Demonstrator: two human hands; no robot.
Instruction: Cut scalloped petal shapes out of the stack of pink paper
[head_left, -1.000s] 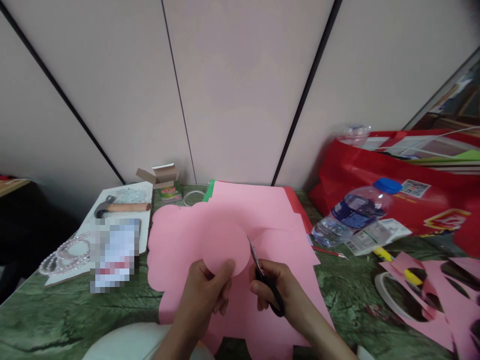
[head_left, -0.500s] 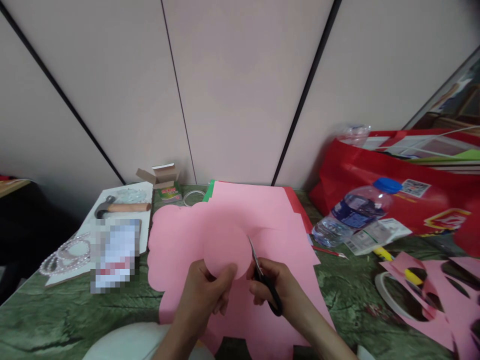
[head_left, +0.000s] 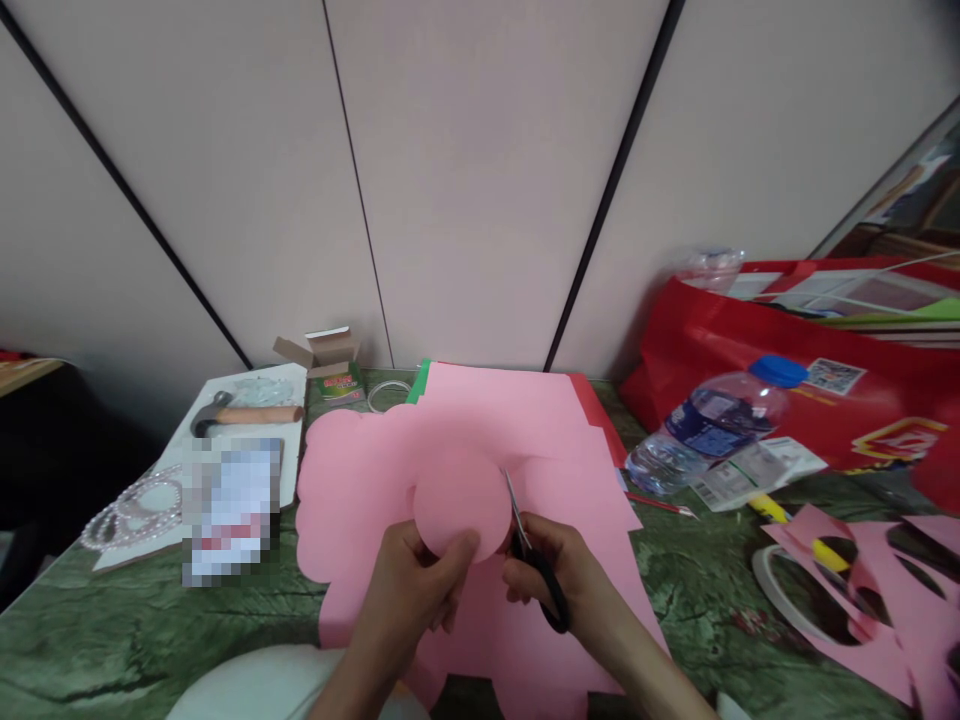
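Between the thumb and fingers of my left hand [head_left: 427, 575] is a round pink paper disc [head_left: 461, 500], pinched at its lower edge. My right hand [head_left: 551, 565] is wrapped round black-handled scissors [head_left: 541, 575]. Their narrow metal blades point up and slightly left, right beside the disc's right edge; whether they touch the paper I cannot tell. Under both hands spreads a layer of pink paper [head_left: 360, 480] with scalloped edges on its left side. Green and red sheets [head_left: 600, 415] peek out from beneath it at the back.
To the left, a hammer [head_left: 247, 415] and bead strings [head_left: 139, 510] lie on a white board [head_left: 289, 470], near a small open box [head_left: 337, 380]. At right are a water bottle [head_left: 705, 430], a red bag [head_left: 720, 325], a tape roll [head_left: 769, 590] and pink paper offcuts [head_left: 874, 650].
The disc and both hands have shifted slightly to the right. The scissors stay beside the disc's right edge, their blades looking closer together.
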